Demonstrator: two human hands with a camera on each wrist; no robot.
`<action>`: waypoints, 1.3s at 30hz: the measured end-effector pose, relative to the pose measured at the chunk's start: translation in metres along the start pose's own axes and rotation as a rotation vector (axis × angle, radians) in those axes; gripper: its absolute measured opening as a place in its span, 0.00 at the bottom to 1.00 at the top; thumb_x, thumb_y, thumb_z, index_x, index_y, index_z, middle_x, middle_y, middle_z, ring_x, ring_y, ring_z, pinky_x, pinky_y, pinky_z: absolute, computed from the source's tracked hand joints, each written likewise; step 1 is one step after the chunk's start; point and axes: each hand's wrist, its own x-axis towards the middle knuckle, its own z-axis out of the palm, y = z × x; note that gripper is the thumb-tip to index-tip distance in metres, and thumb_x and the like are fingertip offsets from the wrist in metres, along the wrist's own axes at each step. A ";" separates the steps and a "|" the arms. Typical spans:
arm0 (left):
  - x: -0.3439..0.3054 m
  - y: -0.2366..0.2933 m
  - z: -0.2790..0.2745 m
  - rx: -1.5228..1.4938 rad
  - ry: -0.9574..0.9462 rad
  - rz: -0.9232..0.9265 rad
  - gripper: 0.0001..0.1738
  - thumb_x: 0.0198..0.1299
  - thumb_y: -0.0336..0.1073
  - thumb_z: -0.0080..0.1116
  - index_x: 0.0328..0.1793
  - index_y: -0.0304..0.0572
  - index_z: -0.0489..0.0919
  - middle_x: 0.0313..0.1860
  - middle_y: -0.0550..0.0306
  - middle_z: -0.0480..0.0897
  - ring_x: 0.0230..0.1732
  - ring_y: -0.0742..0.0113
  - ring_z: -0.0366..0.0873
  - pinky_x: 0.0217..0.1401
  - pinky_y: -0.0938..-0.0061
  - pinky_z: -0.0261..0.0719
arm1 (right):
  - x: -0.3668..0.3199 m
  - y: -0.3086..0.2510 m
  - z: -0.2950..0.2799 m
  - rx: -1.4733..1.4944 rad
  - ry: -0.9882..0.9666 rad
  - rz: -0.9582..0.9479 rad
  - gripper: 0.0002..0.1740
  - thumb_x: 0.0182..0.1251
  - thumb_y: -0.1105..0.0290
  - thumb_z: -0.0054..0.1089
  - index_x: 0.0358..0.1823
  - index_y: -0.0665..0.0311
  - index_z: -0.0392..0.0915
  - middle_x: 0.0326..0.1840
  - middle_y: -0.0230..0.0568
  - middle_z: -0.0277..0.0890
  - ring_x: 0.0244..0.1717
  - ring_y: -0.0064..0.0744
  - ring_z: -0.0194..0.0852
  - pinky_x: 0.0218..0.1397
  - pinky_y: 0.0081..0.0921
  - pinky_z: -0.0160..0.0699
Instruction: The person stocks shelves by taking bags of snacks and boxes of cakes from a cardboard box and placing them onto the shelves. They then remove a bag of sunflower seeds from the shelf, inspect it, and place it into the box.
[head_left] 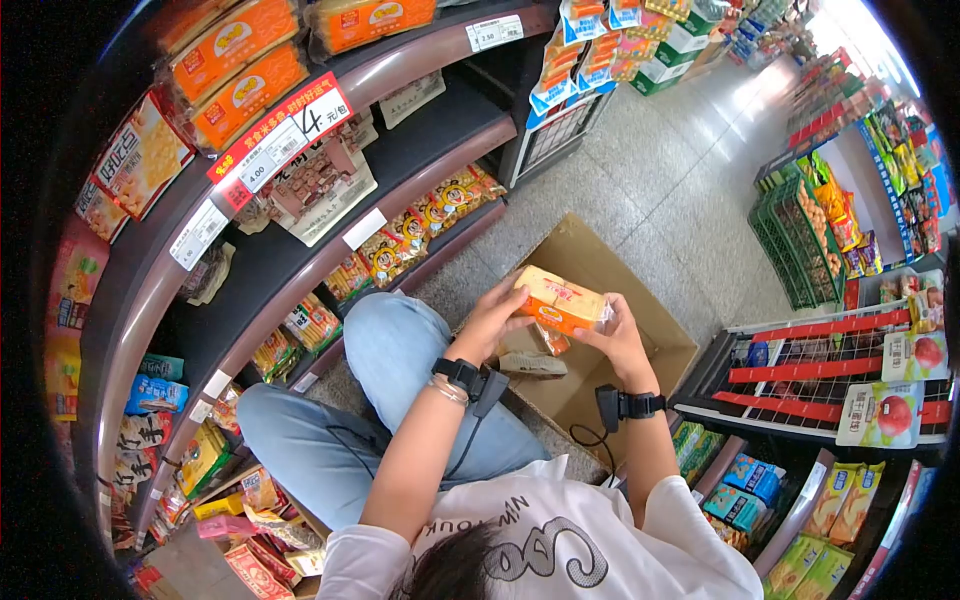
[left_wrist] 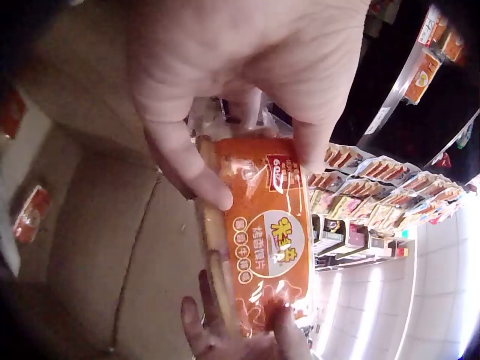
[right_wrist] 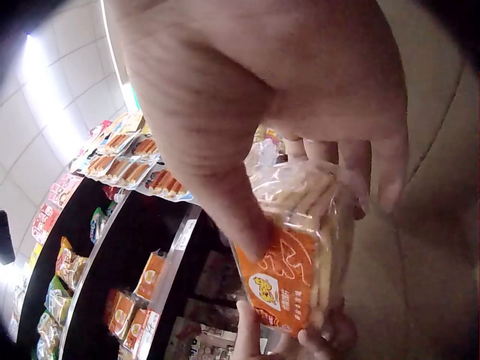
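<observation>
Both hands hold a pack of toasted bread slices (head_left: 560,302), orange-printed with clear plastic, above an open cardboard box (head_left: 628,285). The left hand (head_left: 494,324) grips one end, and the right hand (head_left: 621,345) grips the other. In the left wrist view the pack's orange label (left_wrist: 259,210) faces the camera, with fingers on both sides of it. The right wrist view shows the right thumb (right_wrist: 251,232) pressed on the label and pale slices visible through the wrapper. Inside the box lie another orange pack (head_left: 553,341) and a greyish packet (head_left: 533,365).
Curved store shelves (head_left: 420,170) with snack packs run along the left. Similar orange packs (head_left: 245,95) sit on the upper shelf. The person's bent knees (head_left: 395,335) are beside the box. A wire rack (head_left: 800,370) and a green crate (head_left: 785,240) stand at the right.
</observation>
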 end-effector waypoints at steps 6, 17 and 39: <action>0.005 -0.014 -0.003 -0.128 -0.062 0.085 0.37 0.65 0.35 0.58 0.76 0.38 0.54 0.68 0.52 0.67 0.66 0.62 0.69 0.66 0.66 0.73 | -0.002 0.002 0.030 -0.263 0.268 -0.183 0.29 0.49 0.77 0.75 0.46 0.64 0.62 0.41 0.35 0.71 0.43 0.27 0.73 0.48 0.25 0.76; -0.013 0.005 0.005 0.000 -0.136 0.043 0.41 0.57 0.30 0.64 0.74 0.41 0.56 0.64 0.51 0.72 0.63 0.64 0.71 0.63 0.67 0.74 | -0.017 0.011 0.070 -0.585 0.076 -0.273 0.15 0.58 0.72 0.67 0.46 0.63 0.78 0.61 0.47 0.71 0.60 0.35 0.72 0.57 0.30 0.76; -0.009 -0.003 0.005 -0.219 -0.311 -0.099 0.21 0.70 0.44 0.48 0.63 0.47 0.60 0.60 0.51 0.70 0.62 0.60 0.72 0.62 0.58 0.73 | 0.003 0.028 0.030 -0.215 0.205 -0.171 0.24 0.66 0.70 0.60 0.61 0.63 0.63 0.57 0.42 0.69 0.55 0.33 0.72 0.57 0.30 0.73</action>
